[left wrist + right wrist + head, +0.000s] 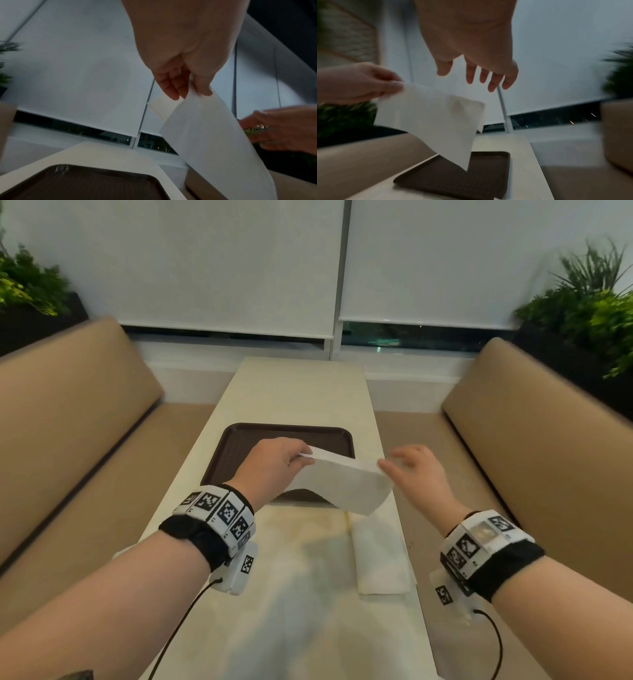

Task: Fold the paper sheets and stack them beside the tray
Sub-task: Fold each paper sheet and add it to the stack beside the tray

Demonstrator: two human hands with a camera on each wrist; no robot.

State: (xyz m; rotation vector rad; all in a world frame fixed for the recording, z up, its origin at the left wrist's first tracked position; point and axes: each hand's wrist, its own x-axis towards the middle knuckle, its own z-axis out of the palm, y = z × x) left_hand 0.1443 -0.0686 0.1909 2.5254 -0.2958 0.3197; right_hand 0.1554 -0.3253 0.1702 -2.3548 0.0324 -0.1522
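My left hand (274, 463) lifts one paper sheet (342, 484) above the tray (239, 440)

I pinch its corner between thumb and fingers; my right hand (416, 470) hangs loose with fingers spread, just beside the sheet's far edge, holding nothing. A folded sheet (380, 559) lies near the bench (298, 385) right edge, on my side of the tray; bare bench lies beyond the tray

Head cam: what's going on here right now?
A person is mid-task with paper sheets at a table. The left hand pinches one corner of a white paper sheet, holding it in the air over the brown tray. The right hand is open beside the sheet's other end, not gripping it. One folded sheet already lies nearer, beside the tray.
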